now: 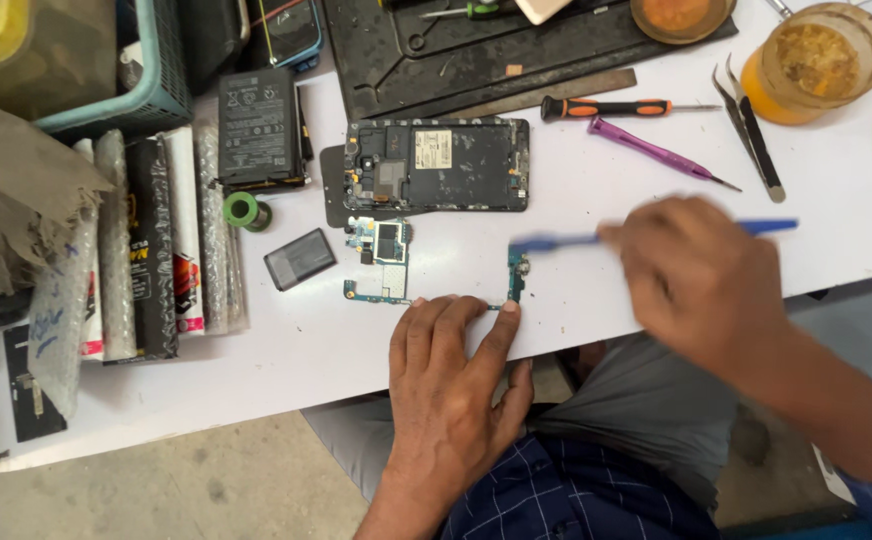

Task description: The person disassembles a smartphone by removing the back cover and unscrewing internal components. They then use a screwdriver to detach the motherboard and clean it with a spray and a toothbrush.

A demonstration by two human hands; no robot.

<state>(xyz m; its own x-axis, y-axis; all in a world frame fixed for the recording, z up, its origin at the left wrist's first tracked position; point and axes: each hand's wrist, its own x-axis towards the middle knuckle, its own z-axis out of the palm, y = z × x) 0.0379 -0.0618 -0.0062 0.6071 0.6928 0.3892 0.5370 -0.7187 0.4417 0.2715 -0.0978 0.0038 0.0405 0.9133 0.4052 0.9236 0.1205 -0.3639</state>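
Observation:
A teal phone circuit board (388,262) lies on the white table (596,250), its thin lower arm running right to a small end piece (518,272). My left hand (451,385) lies flat at the table's front edge, fingertips pressing the board's lower strip. My right hand (701,275) holds a blue brush-like tool (556,241), blurred, with its tip just above the board's right end. An opened black phone body (438,165) lies behind the board.
A black battery (260,127), a green solder spool (243,210) and a small dark module (299,258) sit to the left. An orange-handled screwdriver (606,107), a purple tool (656,152), tweezers (751,130) and an orange jar (818,62) lie at the back right. Wrapped packages (146,240) line the left side.

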